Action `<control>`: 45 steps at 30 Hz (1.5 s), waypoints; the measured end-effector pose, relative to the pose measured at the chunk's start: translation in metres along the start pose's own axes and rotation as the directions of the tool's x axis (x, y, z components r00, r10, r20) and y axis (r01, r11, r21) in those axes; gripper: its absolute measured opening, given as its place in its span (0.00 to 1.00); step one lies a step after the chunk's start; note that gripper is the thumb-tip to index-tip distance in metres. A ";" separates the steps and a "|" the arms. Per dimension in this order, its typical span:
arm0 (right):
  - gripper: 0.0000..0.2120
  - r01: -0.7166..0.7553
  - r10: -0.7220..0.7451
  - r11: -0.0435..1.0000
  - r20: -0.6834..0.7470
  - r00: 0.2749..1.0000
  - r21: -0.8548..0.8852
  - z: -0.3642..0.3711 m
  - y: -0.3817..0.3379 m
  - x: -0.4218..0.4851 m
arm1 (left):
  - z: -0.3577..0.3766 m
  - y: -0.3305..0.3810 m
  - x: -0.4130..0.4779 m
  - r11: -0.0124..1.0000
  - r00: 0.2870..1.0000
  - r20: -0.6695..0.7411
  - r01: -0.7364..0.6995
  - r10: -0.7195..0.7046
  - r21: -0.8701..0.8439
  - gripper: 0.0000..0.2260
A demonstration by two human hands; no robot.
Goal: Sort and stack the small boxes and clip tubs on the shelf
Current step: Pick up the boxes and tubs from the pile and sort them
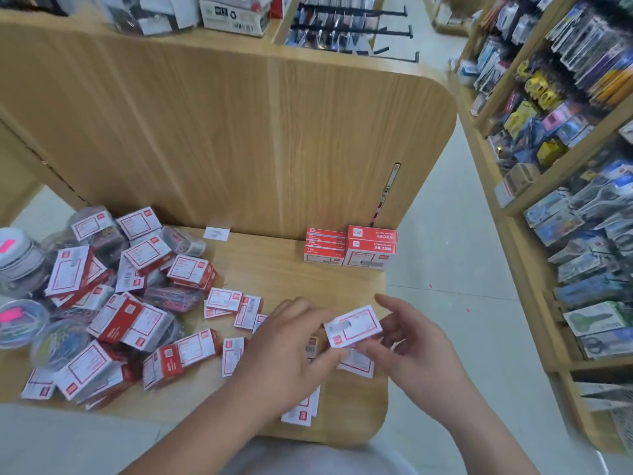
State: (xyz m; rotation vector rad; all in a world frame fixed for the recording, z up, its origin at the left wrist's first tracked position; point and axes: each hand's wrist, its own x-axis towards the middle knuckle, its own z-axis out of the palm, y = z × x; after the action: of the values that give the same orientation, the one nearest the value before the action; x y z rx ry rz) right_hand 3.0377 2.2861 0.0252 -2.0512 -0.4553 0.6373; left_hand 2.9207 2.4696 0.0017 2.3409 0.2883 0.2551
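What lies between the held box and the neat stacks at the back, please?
Nothing: only bare shelf lies between the box and the stacks, as the head view shows.

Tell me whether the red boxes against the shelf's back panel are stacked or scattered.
Stacked. The red boxes sit in two neat piles side by side against the back panel, edges aligned.

The shelf is pale wood with fine straight grain. On its left half the boxes are white with red frames and red ends, and the tubs at its left edge are clear over pink, blue and yellow clips, two with bright pink tags. The stack at its back right is red and white; the box over its front edge is white, red-framed.
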 end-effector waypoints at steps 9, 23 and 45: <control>0.08 -0.062 0.027 0.923 0.098 0.995 0.380 0.022 -0.048 0.005 | -0.002 0.013 -0.010 0.990 0.993 -0.071 0.092 -0.100 -0.108 0.12; 0.07 0.289 -0.310 0.911 -0.026 0.950 -0.294 0.030 -0.021 0.067 | -0.015 -0.042 0.050 0.975 0.984 -0.039 0.168 -0.175 -0.145 0.06; 0.07 0.109 -0.212 0.861 -0.156 0.965 -0.497 0.056 0.002 0.105 | 0.002 -0.075 0.097 0.990 0.983 -0.166 0.100 -0.084 0.095 0.05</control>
State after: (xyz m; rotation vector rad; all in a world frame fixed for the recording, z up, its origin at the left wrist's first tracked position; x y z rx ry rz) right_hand 3.0881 2.3789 -0.0292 -2.4869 -0.7125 0.2103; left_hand 3.0037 2.5475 -0.0430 2.4043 0.4984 0.3940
